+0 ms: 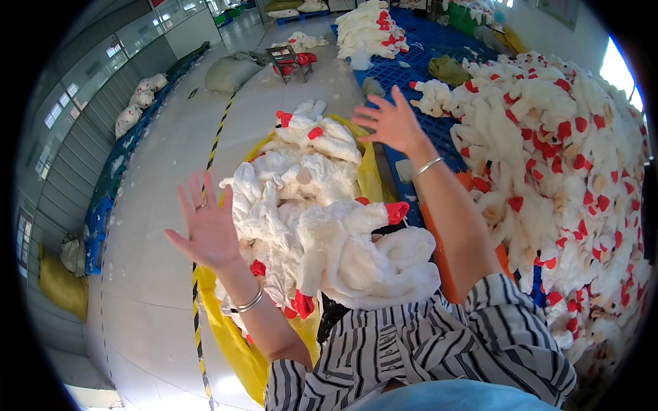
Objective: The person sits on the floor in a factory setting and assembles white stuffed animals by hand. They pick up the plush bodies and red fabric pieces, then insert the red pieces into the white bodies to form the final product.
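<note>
Both of my hands are raised with nothing in them. My left hand (209, 226) is spread wide, palm showing, at the left side of a heap of white plush toy skins (274, 185) with red tips. My right hand (394, 123) is held farther forward, fingers apart, beyond the heap's right edge. A yellow sack (370, 171) lies open under and around the heap. Against my lap rests one larger white plush skin (370, 257) with a red end (396, 212); neither hand touches it.
A huge pile of white plush pieces with red parts (548, 151) fills the right side. Blue plastic pallets (439, 137) run beneath it. Ahead stand a small stool (291, 61), a stuffed sack (233, 72) and another white pile (370, 34). Striped tape (218, 133) marks the floor at left.
</note>
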Action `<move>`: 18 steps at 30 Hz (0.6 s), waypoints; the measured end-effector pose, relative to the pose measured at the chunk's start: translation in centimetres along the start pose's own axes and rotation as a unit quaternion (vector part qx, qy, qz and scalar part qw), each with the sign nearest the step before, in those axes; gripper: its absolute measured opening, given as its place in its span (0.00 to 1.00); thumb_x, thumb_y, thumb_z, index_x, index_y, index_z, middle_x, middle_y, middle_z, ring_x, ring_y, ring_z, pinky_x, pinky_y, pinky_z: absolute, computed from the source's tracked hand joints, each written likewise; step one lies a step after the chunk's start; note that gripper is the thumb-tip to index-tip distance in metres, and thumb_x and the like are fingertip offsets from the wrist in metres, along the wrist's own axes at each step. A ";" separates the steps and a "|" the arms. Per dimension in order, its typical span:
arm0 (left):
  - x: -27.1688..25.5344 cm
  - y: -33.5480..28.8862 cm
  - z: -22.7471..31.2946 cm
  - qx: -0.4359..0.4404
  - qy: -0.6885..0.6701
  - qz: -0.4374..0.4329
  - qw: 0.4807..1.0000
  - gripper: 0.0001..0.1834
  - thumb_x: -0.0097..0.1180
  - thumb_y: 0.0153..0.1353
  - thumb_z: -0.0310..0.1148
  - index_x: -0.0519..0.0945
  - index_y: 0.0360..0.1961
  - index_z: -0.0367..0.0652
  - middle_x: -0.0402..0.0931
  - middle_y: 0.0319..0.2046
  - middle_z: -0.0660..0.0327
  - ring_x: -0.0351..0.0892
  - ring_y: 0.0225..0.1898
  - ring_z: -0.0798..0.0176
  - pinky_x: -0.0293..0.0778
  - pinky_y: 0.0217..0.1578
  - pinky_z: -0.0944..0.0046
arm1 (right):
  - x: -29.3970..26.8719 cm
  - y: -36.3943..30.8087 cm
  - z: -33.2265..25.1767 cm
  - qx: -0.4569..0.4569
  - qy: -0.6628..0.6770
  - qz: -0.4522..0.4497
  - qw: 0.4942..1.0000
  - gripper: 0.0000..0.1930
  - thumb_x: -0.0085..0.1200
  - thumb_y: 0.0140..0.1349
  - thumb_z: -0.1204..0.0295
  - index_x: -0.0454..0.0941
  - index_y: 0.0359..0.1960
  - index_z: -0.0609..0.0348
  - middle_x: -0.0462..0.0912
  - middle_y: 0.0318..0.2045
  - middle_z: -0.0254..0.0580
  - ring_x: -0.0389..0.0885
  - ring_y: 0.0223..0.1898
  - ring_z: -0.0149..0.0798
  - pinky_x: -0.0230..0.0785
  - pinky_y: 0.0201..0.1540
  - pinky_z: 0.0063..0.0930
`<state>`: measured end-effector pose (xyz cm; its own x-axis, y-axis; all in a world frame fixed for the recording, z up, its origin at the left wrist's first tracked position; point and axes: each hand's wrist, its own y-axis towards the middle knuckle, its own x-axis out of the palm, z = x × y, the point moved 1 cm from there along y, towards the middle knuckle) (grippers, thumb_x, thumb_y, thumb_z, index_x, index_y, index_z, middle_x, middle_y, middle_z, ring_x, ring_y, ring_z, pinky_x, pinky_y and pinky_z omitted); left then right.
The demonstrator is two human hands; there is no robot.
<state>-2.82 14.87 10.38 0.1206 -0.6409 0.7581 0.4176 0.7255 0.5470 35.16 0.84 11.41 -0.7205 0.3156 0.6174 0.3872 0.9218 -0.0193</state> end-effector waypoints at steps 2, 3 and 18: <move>-0.3 -0.4 0.7 -0.006 0.031 0.029 0.999 0.38 0.41 0.66 0.64 0.66 0.67 0.48 0.56 0.72 0.55 0.54 0.73 0.51 0.59 0.64 0.41 | -0.8 -0.4 -1.5 0.007 -0.091 -0.007 0.996 0.46 0.26 0.68 0.33 0.43 0.76 0.56 0.53 0.74 0.55 0.55 0.73 0.57 0.43 0.69 0.71; -0.6 -0.9 -0.1 -0.056 0.119 0.032 0.991 0.36 0.41 0.68 0.62 0.68 0.67 0.47 0.60 0.70 0.56 0.56 0.72 0.53 0.60 0.64 0.45 | -0.9 -0.3 -1.2 0.037 -0.165 -0.014 0.985 0.45 0.26 0.69 0.34 0.44 0.75 0.56 0.55 0.73 0.54 0.57 0.72 0.56 0.46 0.68 0.69; -9.3 -15.9 -7.7 -0.397 0.614 -0.047 0.680 0.39 0.64 0.59 0.38 0.62 0.68 0.35 0.71 0.61 0.50 0.70 0.62 0.58 0.68 0.61 0.58 | -4.1 -8.1 13.2 0.228 -0.645 -0.217 0.697 0.35 0.64 0.58 0.50 0.72 0.60 0.62 0.80 0.54 0.48 0.78 0.55 0.41 0.68 0.58 0.31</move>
<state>-3.67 7.33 -8.13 0.5173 -0.7552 -0.4026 0.7718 0.6149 -0.1617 27.37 -4.89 -1.35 -0.7443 -0.3466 -0.5709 -0.0395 0.8761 -0.4805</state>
